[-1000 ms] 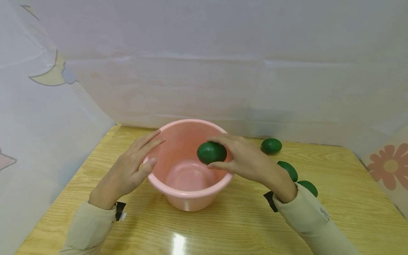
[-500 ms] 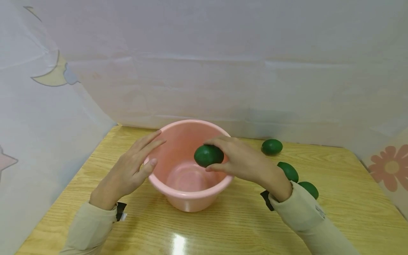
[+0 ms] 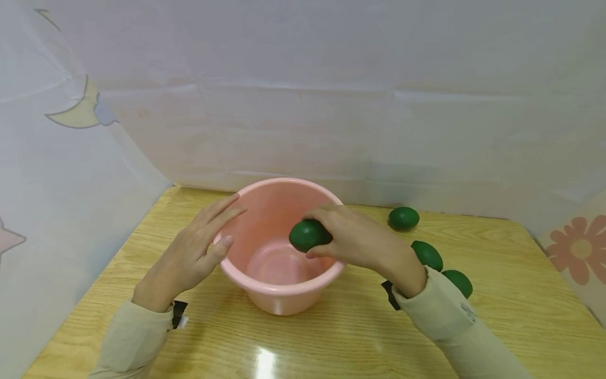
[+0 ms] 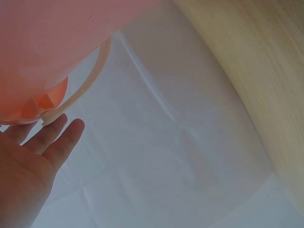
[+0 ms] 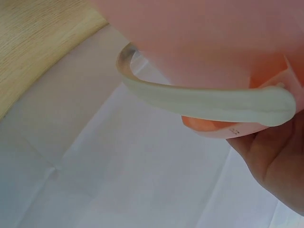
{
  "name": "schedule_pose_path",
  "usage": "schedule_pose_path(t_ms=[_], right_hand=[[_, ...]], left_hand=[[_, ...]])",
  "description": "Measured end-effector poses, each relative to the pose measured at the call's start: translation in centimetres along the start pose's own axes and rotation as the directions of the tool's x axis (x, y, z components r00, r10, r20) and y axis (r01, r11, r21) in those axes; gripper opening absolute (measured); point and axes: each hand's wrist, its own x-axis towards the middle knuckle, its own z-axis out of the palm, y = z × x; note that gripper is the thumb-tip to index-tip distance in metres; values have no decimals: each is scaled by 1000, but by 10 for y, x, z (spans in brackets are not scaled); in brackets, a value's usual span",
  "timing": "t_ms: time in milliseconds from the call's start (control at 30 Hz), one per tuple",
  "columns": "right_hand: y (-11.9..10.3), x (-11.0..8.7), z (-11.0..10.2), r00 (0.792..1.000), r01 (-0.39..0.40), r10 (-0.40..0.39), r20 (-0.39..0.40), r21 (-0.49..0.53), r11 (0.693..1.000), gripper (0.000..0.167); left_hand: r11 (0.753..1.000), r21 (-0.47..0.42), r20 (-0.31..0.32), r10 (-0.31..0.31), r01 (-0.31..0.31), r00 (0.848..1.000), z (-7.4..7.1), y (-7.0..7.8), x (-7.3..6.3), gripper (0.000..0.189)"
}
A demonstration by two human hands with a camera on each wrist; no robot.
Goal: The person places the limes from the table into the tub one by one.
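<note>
Fruit (image 3: pixel 307 235), smooth and dark green, is hanging in the middle of the head view. The right hand (image 3: pixel 362 237) is holding it, its grip grasping the fruit with the thumb below and the fingers over the top. Right behind the fruit, a big pink bucket (image 3: pixel 284 304) is showing its pale inside. The fruit is sitting over the right part of the bucket's opening; I cannot tell how low it is going.

Left of the middle, the left hand (image 3: pixel 189 250) is staying by the bucket's rim, its grip released and its fingers spreading. In the left wrist view, its fingertips are showing at the rim, near one end of a pale handle (image 4: pixel 90 76). In the right wrist view, that handle is hanging across the middle, and the right hand is partly hiding at the right edge.

The bucket is standing on a wooden counter (image 3: pixel 303 347). To the right, three more green fruits (image 3: pixel 403 218) are lying there, the lowest one peeking out behind the right sleeve (image 3: pixel 440 310). A white sheet (image 3: pixel 293 131) is hanging behind, with a yellow moon (image 3: pixel 78 110) showing at upper left and a red flower (image 3: pixel 579 247) at far right.
</note>
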Motion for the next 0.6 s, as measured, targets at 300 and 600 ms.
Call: schedule_pose_path(t_ms=[300,600], right_hand=[[0,2,0,1000,-9,8,24,16,1000,52],[-1,3,0,998,-21,20,62,18,1000,48]], left_hand=[[1000,1,1,-2,2,1000,1,-1,0,53],[1000,-5,-2,4,-4,1000,1,-1,1,53]])
